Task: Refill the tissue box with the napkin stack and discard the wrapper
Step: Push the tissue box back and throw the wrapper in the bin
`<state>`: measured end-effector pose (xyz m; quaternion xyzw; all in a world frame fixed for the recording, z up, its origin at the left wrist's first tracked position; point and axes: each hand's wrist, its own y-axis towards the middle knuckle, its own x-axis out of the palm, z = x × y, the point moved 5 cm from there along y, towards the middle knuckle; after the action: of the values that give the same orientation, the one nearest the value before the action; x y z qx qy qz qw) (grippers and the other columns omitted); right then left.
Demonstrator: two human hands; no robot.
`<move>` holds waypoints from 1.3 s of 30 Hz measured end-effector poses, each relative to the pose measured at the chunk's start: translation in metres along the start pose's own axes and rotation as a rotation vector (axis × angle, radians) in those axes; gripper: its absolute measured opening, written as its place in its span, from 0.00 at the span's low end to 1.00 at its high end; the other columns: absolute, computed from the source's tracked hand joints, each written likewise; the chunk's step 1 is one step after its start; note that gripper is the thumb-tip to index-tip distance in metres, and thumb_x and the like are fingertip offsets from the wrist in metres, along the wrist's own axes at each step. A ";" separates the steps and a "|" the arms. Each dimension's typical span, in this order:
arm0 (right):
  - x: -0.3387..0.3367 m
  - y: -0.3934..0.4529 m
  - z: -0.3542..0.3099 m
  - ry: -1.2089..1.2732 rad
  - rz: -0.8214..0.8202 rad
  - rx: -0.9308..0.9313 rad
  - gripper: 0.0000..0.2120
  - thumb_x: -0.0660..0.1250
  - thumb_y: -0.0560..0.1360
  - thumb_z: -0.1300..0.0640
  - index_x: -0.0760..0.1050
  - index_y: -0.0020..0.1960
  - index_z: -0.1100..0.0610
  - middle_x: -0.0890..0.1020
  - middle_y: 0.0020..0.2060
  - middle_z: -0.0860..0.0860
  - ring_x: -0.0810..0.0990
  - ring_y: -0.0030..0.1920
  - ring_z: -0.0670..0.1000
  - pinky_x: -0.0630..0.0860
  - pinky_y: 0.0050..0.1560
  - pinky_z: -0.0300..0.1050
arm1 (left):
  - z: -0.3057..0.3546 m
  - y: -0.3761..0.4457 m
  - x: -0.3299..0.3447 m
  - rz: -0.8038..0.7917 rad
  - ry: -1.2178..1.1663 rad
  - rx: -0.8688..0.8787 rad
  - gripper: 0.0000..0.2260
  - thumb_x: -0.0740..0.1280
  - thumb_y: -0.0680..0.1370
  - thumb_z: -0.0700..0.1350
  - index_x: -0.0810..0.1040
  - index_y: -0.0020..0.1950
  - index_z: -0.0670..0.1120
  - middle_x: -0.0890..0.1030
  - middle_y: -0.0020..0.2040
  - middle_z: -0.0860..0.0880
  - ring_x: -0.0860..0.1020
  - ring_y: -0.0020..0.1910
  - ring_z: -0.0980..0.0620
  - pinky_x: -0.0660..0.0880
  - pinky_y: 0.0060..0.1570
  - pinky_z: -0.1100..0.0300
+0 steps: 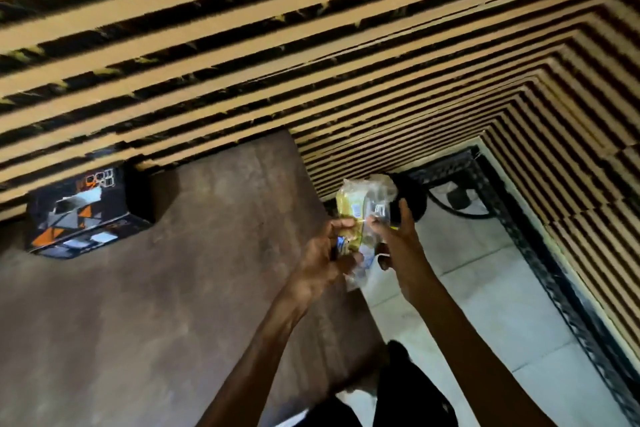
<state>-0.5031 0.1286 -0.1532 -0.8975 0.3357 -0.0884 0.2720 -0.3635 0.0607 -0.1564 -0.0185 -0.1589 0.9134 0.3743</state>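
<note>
The crumpled clear-and-yellow wrapper (363,218) is held up between both hands, past the right edge of the brown table (173,288). It is pinched low down by the left hand (323,255); the right hand (393,236) is closed on its right side, and most of it stands above both grips. The tissue box (86,211) sits well apart at the table's far left, against the slatted wall (311,45).

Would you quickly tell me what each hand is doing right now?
Left hand: closed on the wrapper.
Right hand: fingers on the same wrapper, holding it from the other side.
</note>
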 end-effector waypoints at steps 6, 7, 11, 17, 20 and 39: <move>-0.078 0.056 -0.012 -0.024 -0.103 -0.003 0.19 0.71 0.69 0.60 0.79 0.60 0.52 0.84 0.38 0.49 0.80 0.34 0.51 0.74 0.30 0.42 | 0.019 0.071 0.047 0.085 0.376 0.063 0.49 0.81 0.61 0.48 0.58 0.76 0.56 0.62 0.68 0.56 0.64 0.69 0.55 0.70 0.63 0.63; -0.088 0.066 -0.011 -0.017 -0.165 0.039 0.17 0.70 0.70 0.59 0.80 0.58 0.52 0.86 0.43 0.53 0.82 0.41 0.56 0.78 0.39 0.49 | 0.013 0.087 0.061 -0.014 0.239 -0.009 0.49 0.80 0.63 0.43 0.56 0.77 0.56 0.60 0.71 0.56 0.64 0.71 0.54 0.72 0.62 0.63; -0.138 0.140 -0.003 -0.203 -0.214 0.105 0.07 0.67 0.76 0.59 0.80 0.52 0.50 0.83 0.52 0.57 0.82 0.45 0.52 0.77 0.46 0.50 | -0.027 0.162 0.111 -0.106 -0.023 -0.191 0.32 0.75 0.69 0.34 0.72 0.69 0.51 0.73 0.70 0.46 0.79 0.62 0.46 0.80 0.53 0.55; -0.210 0.273 0.025 -0.361 -0.348 -0.062 0.39 0.70 0.69 0.40 0.56 0.75 0.38 0.70 0.68 0.39 0.78 0.59 0.41 0.79 0.47 0.35 | -0.106 0.301 0.168 0.168 -0.058 -0.267 0.18 0.71 0.69 0.28 0.75 0.58 0.36 0.79 0.52 0.40 0.81 0.45 0.48 0.80 0.38 0.63; -0.236 0.347 0.066 -0.672 -0.368 -0.132 0.40 0.75 0.68 0.47 0.60 0.74 0.44 0.79 0.60 0.43 0.82 0.46 0.40 0.77 0.44 0.31 | -0.172 0.373 0.187 0.215 -0.060 -0.311 0.23 0.71 0.67 0.27 0.72 0.61 0.34 0.78 0.48 0.43 0.80 0.43 0.51 0.78 0.37 0.67; -0.187 0.690 0.361 -1.198 -0.262 0.002 0.43 0.67 0.72 0.44 0.48 0.78 0.56 0.66 0.72 0.63 0.72 0.66 0.67 0.75 0.60 0.62 | -0.467 0.485 0.143 0.493 0.073 -0.518 0.15 0.69 0.76 0.44 0.74 0.62 0.46 0.80 0.51 0.48 0.81 0.54 0.46 0.74 0.44 0.62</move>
<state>-0.9042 -0.0272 -0.8290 -0.8249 0.0110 0.3983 0.4011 -0.7240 -0.0361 -0.7353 -0.1831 -0.3623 0.9045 0.1309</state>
